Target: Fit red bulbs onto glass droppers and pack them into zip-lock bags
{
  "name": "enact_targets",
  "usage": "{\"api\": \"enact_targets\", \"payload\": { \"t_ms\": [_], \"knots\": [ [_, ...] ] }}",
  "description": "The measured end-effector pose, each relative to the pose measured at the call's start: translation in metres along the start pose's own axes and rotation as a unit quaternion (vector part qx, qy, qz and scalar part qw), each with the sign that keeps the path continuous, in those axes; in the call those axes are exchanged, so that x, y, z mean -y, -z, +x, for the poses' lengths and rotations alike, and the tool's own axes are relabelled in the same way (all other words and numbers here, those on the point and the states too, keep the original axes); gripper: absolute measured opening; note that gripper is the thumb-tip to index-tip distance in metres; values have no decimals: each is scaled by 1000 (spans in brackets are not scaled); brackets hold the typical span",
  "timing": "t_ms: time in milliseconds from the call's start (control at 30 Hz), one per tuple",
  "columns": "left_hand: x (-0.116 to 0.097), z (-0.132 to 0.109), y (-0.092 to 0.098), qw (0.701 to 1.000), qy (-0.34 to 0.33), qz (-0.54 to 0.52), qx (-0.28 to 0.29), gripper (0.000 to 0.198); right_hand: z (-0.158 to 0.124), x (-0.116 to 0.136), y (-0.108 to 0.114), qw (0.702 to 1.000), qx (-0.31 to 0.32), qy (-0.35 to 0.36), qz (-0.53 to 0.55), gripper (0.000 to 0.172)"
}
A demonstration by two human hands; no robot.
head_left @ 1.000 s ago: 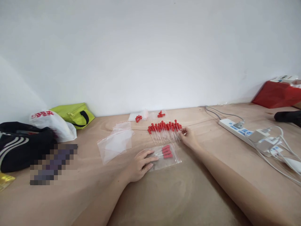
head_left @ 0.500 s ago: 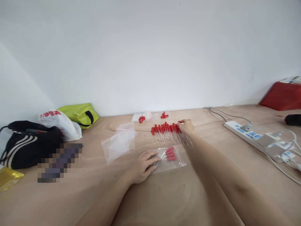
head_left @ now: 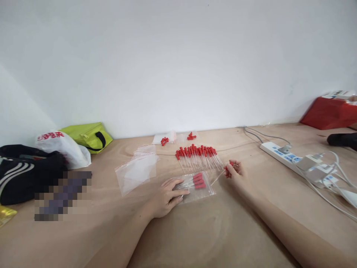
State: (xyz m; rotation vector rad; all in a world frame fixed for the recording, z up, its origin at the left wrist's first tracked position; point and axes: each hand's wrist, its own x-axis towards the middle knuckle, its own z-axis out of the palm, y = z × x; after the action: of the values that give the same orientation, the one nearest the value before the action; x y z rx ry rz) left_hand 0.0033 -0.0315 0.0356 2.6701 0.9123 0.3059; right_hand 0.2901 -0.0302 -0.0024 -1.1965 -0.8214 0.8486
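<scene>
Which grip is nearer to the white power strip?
Right. The right grip holds a red-topped stick left of the power strip; the left grip rests farther left, on a clear bag.

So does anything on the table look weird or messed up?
Yes: beside the black bag, a patch is all big blurry squares, so I can't tell what's there. The flat plastic bags overlap a bit crookedly, but the row of red-topped sticks looks fairly neat. I see nothing spilled or broken.

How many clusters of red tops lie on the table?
4: the central row, the bagged cluster beside the left hand, the left cluster and right cluster near the wall. Individual tops may be hidden.
</scene>
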Motion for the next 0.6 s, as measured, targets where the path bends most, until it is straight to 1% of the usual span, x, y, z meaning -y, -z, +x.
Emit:
{"api": "enact_targets", "payload": {
  "t_ms": [100, 267, 467, 533, 600],
  "knots": [
    [-1, 0, 0, 1000, 8, 5, 7, 32, -10, -2, -7, 999, 14, -23, 19, 46],
    [-1, 0, 0, 1000, 11, 10, 11, 34, -19, 4, -14, 997, 25, -51, 59, 47],
    [0, 0, 0, 1000, 19, 13, 15, 34, -30, 7, -13, 985, 38, -133, 104, 44],
    [0, 0, 1, 1000, 20, 9, 17, 36, -31, 9, -11, 980, 38, -158, 114, 40],
    [0, 0, 1, 1000, 20, 4, 16, 37, -31, 10, -8, 975, 55, -185, 113, 35]
  ]
}}
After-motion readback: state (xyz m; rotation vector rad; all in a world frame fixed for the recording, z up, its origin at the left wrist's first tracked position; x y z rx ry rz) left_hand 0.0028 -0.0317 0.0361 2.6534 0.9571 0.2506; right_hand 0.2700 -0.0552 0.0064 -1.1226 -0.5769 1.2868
